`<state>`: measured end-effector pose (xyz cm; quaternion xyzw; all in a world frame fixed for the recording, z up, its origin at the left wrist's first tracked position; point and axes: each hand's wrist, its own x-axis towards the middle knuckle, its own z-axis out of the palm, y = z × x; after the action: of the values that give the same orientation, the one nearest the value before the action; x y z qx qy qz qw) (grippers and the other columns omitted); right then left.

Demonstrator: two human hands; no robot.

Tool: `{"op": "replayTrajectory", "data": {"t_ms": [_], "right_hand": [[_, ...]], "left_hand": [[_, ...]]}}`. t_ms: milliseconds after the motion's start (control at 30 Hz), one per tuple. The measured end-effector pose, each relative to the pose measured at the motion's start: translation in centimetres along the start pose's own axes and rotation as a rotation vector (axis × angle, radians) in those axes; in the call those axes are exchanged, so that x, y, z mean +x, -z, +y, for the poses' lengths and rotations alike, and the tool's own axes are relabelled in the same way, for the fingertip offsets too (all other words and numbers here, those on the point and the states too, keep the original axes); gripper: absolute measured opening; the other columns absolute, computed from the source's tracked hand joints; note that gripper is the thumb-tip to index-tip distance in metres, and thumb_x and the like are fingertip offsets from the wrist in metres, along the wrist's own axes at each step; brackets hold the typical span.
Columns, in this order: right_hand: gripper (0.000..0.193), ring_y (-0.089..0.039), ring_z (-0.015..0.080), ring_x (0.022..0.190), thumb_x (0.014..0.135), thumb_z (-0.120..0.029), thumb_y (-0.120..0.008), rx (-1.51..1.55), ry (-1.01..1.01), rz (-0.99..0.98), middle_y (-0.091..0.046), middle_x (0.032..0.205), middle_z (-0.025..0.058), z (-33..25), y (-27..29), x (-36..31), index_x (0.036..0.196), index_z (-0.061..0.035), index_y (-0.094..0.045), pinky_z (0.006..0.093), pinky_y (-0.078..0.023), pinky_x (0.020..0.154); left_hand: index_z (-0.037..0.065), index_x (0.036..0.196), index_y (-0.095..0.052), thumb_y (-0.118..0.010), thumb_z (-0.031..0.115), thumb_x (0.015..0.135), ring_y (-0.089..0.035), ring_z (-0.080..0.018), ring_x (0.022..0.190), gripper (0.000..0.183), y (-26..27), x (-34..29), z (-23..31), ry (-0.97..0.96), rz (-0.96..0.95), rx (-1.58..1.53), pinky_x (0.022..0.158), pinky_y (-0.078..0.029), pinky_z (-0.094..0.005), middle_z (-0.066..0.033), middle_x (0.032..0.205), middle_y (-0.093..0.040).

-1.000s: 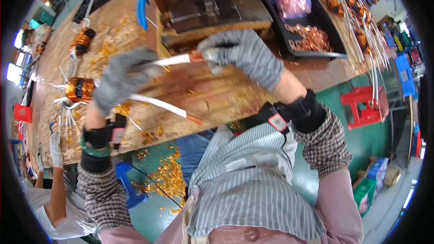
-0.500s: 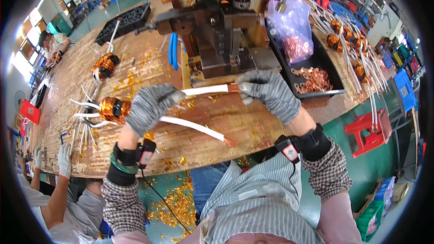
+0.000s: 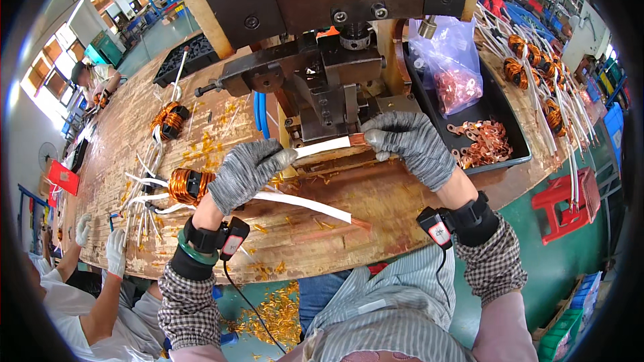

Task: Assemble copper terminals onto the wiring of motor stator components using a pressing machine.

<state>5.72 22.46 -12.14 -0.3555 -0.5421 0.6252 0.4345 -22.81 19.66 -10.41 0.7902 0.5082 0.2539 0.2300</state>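
My left hand point(image 3: 247, 174), in a grey knit glove, is closed around a white-sleeved wire lead point(image 3: 325, 147) of a copper coil point(image 3: 189, 186). My right hand point(image 3: 412, 149), gloved alike, pinches that lead's bare copper strands point(image 3: 357, 140); whether anything else sits between its fingers is hidden. The lead stretches level between both hands, just in front of the metal press point(image 3: 329, 104). A second white lead point(image 3: 305, 206) with a bare copper end runs below my left hand over the table. The coil, orange copper with black parts, rests left of my left hand.
A black tray point(image 3: 500, 161) at the right holds copper terminals point(image 3: 484, 142) and a plastic bag point(image 3: 457, 87). Another coil point(image 3: 170, 121) lies at the left, with many more coils point(image 3: 530, 60) at far right. Co-workers sit at the left, one's white-gloved hand point(image 3: 115, 251) near the table edge.
The view has tilted, so the press looks larger and sits lower. Both hands keep their hold on the lead, which is now slightly closer to the press base.
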Motion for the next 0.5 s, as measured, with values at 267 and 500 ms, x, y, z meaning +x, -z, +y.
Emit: {"op": "replayTrajectory", "data": {"t_ms": [267, 500], "right_hand": [[0.022, -0.063, 0.0135, 0.074, 0.081, -0.007, -0.065, 0.112, -0.030, -0.050, -0.065, 0.088, 0.0078, 0.4, 1.7, 1.1, 0.100, 0.0019, -0.063, 0.0238, -0.054, 0.065], [0.019, -0.063, 0.0153, 0.080, 0.082, -0.003, -0.062, 0.113, 0.020, -0.126, -0.064, 0.092, 0.0089, 0.2, 1.8, 2.1, 0.100, 0.0026, -0.062, 0.0253, -0.056, 0.069]], "left_hand": [[0.001, 0.088, -0.066, -0.059, 0.037, 0.085, -0.051, -0.0261, 0.056, 0.037, 0.4, 1.1, -0.6, 0.101, -0.049, -0.037, 0.055, -0.041, -0.0353, -0.0170, 0.064, -0.055], [0.005, 0.100, -0.067, -0.060, 0.026, 0.086, -0.050, -0.0117, 0.059, 0.027, 1.5, 1.4, -0.2, 0.174, -0.126, -0.205, 0.058, -0.042, -0.0292, -0.0079, 0.069, -0.063]]}}
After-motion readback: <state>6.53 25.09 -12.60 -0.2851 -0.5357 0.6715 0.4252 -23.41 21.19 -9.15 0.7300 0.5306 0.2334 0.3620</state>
